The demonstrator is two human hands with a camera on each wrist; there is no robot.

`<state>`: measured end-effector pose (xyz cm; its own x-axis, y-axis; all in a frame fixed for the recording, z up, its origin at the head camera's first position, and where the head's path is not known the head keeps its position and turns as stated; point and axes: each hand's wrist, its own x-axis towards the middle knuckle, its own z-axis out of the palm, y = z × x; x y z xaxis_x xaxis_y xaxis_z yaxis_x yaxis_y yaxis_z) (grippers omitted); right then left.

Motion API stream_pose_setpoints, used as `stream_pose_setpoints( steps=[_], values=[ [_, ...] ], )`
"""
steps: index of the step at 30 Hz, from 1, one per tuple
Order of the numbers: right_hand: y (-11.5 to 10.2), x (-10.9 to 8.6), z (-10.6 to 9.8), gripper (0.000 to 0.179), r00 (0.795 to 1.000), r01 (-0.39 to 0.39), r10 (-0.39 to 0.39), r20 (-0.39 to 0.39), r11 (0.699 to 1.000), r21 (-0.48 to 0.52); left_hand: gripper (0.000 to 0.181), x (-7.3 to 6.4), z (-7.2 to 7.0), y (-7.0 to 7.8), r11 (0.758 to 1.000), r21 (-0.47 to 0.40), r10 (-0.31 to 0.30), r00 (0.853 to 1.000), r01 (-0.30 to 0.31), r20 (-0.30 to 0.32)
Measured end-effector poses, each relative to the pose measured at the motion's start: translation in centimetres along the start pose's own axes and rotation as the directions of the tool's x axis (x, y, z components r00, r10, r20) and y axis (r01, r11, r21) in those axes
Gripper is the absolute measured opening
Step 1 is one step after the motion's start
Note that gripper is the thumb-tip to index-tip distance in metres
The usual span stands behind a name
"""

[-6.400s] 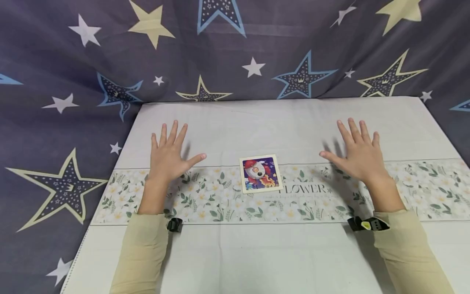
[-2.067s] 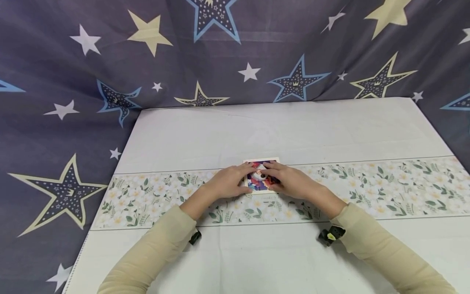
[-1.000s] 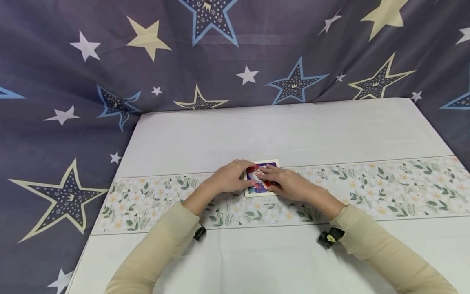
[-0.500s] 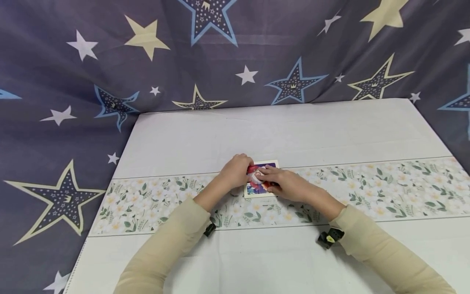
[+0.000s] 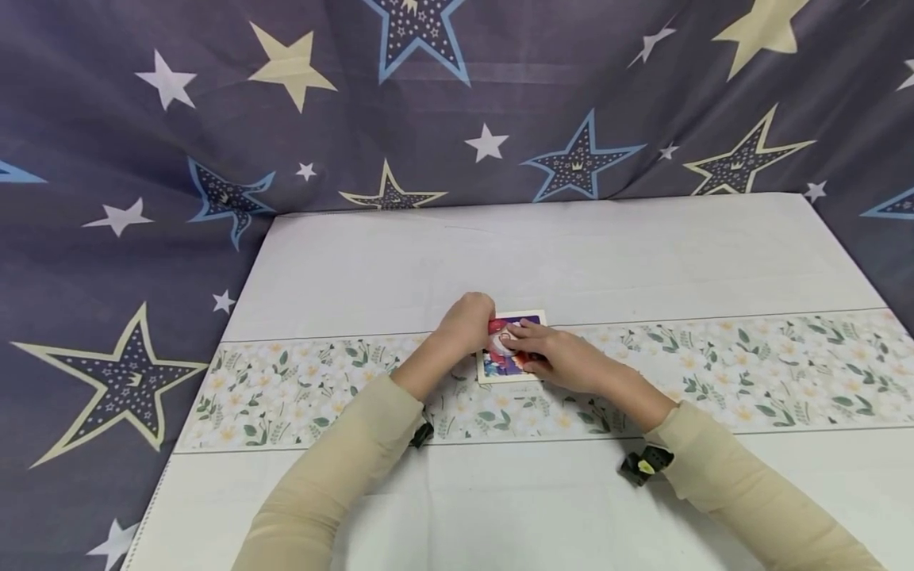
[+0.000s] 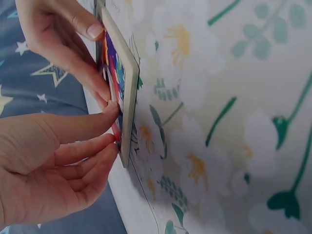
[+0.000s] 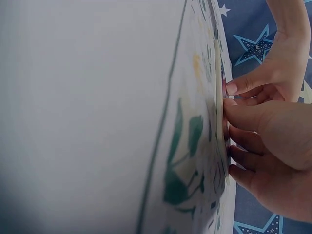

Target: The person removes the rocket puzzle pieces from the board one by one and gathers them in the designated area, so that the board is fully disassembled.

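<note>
A small square picture puzzle (image 5: 505, 369) with a cream border lies flat on the table, bright cartoon art facing up. At its upper left, my left hand (image 5: 466, 323) is curled; in the left wrist view its thumb and fingertips pinch at the picture's surface, with a bit of red between them. What exactly they grip is too small to tell. My right hand (image 5: 570, 361) rests over the puzzle's right side, fingertips on the picture. From the right wrist view, the board's thin cream edge (image 7: 219, 87) shows under the thumb and fingers.
The white tabletop (image 5: 543, 254) carries a printed floral band (image 5: 300, 388) beneath the puzzle. Behind and to the left hangs a dark star-patterned cloth (image 5: 443, 103). Both wrists wear small black devices, the right wrist device (image 5: 645, 466) showing a yellow mark.
Both hands came in from spread apart to the puzzle. Over the last second the left hand turned and shifted slightly right and up, its fingers curling at the puzzle's upper left; the right hand stayed.
</note>
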<state>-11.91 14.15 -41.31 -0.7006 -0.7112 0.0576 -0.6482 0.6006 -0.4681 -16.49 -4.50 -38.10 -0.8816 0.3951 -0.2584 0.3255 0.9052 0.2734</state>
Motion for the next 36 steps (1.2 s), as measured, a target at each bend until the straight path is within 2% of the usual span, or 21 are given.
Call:
stream_pose_setpoints(
  steps=[4, 9, 26, 36],
  values=[
    [-0.15, 0.05, -0.06, 0.047, 1.000, -0.010, 0.010, 0.004, 1.000, 0.016, 0.017, 0.41, -0.20, -0.43, 0.999, -0.053, -0.001, 1.000, 0.002, 0.027],
    [-0.30, 0.07, -0.01, 0.047, 1.000, -0.013, 0.013, 0.008, 1.000, 0.017, 0.018, 0.63, -0.31, -0.48, 0.997, -0.076, -0.017, 0.999, 0.021, 0.044],
    [-0.17, 0.04, 0.05, 0.047, 1.000, -0.018, 0.018, 0.001, 1.000, 0.015, 0.018, 0.71, -0.10, 0.04, 0.997, -0.035, -0.071, 0.997, 0.072, 0.032],
    [-0.02, -0.08, 0.06, 0.047, 1.000, -0.022, 0.022, 0.004, 1.000, 0.019, 0.021, 0.68, -0.20, 0.27, 0.993, -0.044, -0.111, 0.994, 0.112, 0.017]
  ],
)
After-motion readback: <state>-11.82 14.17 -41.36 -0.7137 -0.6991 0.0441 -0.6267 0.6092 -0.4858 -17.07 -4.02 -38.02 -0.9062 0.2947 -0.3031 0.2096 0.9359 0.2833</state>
